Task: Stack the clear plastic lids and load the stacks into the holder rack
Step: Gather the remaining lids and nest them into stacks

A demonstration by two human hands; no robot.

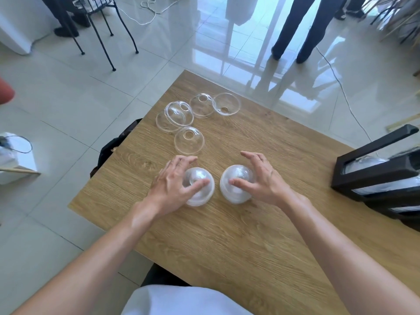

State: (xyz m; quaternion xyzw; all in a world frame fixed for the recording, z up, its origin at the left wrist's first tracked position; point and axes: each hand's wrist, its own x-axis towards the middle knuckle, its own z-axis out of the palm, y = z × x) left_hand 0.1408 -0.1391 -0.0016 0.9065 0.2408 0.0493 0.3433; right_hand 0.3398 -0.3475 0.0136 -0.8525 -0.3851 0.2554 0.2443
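My left hand (175,180) curls over one lid stack (201,186) on the table (261,235); my right hand (261,178) cups the other stack (236,184) just beside it. Loose lids (189,140) lie beyond; the holder rack (372,173) sits right.

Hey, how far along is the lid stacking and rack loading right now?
Partly done. The black holder rack at the table's right edge already holds clear lids. In hand: the left hand and right hand each grip a short stack of dome lids. Left: five loose lids farther back, unstacked, and both stacks need loading.
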